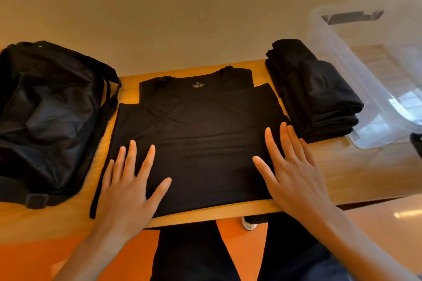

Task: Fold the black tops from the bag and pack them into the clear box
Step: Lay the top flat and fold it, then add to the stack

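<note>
A black top [196, 125] lies flat on the wooden table [365, 173], neckline and label away from me, with its lower part doubled up over the chest. My left hand [130, 187] rests palm down on its near left part, fingers spread. Flat on the near right edge of the top is my right hand [290, 171]. Neither hand grips anything. A stack of folded black tops [312, 96] sits to the right of the flat top. The clear box [374, 80] stands at the far right. The black bag [48, 118] slumps at the left.
The table's near edge runs just below my hands. My dark-trousered legs and an orange floor show beneath it. A plain wall rises behind the table. The box overhangs the right end of the table.
</note>
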A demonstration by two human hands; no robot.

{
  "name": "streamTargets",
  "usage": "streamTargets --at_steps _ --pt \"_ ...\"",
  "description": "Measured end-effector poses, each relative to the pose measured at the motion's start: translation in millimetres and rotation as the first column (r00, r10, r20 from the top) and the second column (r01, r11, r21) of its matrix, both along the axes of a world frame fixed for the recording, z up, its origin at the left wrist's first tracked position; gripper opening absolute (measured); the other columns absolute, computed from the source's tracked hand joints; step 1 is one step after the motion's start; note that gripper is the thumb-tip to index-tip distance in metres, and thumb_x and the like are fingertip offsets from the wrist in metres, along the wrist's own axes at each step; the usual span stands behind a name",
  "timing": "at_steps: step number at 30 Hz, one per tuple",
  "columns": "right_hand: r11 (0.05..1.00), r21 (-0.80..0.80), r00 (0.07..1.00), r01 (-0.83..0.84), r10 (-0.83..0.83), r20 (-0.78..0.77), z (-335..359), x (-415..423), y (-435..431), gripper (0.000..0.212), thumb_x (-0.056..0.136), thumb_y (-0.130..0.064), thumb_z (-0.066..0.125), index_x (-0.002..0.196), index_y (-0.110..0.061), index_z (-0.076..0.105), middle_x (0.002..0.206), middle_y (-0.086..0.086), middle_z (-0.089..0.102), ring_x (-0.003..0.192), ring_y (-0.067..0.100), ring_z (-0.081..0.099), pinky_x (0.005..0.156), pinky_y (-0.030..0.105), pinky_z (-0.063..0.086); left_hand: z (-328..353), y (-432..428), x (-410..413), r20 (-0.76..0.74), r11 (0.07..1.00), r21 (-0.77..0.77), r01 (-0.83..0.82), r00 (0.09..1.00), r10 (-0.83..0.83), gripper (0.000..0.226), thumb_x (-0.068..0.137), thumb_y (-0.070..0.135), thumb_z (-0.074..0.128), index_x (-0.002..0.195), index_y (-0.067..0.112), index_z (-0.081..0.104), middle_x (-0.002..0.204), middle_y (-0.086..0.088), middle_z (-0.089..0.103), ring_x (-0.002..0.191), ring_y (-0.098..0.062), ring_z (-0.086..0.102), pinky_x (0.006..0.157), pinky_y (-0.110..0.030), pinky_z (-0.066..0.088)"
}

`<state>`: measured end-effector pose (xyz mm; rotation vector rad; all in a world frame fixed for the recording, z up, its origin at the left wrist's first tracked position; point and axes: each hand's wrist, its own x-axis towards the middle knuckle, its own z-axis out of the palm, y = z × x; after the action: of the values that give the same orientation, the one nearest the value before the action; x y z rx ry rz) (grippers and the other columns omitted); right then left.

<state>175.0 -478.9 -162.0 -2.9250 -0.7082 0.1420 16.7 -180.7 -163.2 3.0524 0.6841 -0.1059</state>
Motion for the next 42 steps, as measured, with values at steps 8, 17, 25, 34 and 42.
streamTargets --at_steps 8,17,25,34,42 --pt "0.988 0.076 0.99 -0.137 0.134 0.032 29 22 86 0.071 0.101 -0.068 -0.001 0.161 -0.032 -0.011 0.17 0.008 -0.014 0.155 0.023 -0.019 0.126 0.043 -0.011 30 2 81 0.226 0.989 -0.051 0.14 0.966 -0.125 0.08 0.096 0.075 0.019 0.163 0.031 0.014 0.172 -0.006 -0.005 0.158 -0.024 -0.008 0.127 -0.044 0.002" --pt "0.998 -0.06 0.998 -0.03 0.027 -0.054 5 122 100 0.072 0.098 -0.069 -0.001 0.161 -0.035 -0.011 0.17 0.001 -0.018 0.154 0.016 -0.022 0.126 0.043 -0.013 5 78 124 0.022 0.997 -0.07 0.03 0.999 -0.029 0.086 0.089 0.081 -0.008 0.161 0.034 -0.015 0.169 0.001 -0.02 0.154 -0.015 -0.022 0.127 -0.04 -0.007" --pt "0.997 -0.016 0.998 -0.07 0.07 -0.003 27 147 119 0.069 0.103 -0.063 0.006 0.163 -0.031 -0.007 0.171 0.01 -0.008 0.156 0.022 -0.017 0.127 0.042 -0.01 22 91 148 0.144 0.981 -0.192 0.013 0.989 0.015 0.078 0.098 0.069 0.011 0.164 0.029 0.001 0.171 -0.001 -0.011 0.157 -0.022 -0.014 0.128 -0.042 -0.002" --pt "0.996 0.082 0.998 -0.041 0.044 -0.043 41 222 150 0.035 0.107 -0.023 0.041 0.132 -0.004 0.058 0.131 0.021 0.056 0.118 0.042 0.054 0.098 0.053 0.049 27 131 214 0.278 0.951 -0.302 0.073 0.961 0.015 0.049 0.108 0.036 0.047 0.15 0.012 0.047 0.141 -0.011 0.05 0.133 -0.033 0.044 0.111 -0.042 0.036" --pt "0.973 0.178 0.912 0.147 -0.064 -0.405 60 246 166 0.027 0.097 -0.032 0.068 0.105 -0.007 0.07 0.102 0.008 0.064 0.106 0.03 0.06 0.084 0.038 0.048 42 143 240 0.196 0.836 -0.548 -0.008 0.971 0.138 0.011 0.099 0.022 0.066 0.105 0.013 0.069 0.101 -0.002 0.065 0.101 -0.024 0.062 0.079 -0.034 0.045"
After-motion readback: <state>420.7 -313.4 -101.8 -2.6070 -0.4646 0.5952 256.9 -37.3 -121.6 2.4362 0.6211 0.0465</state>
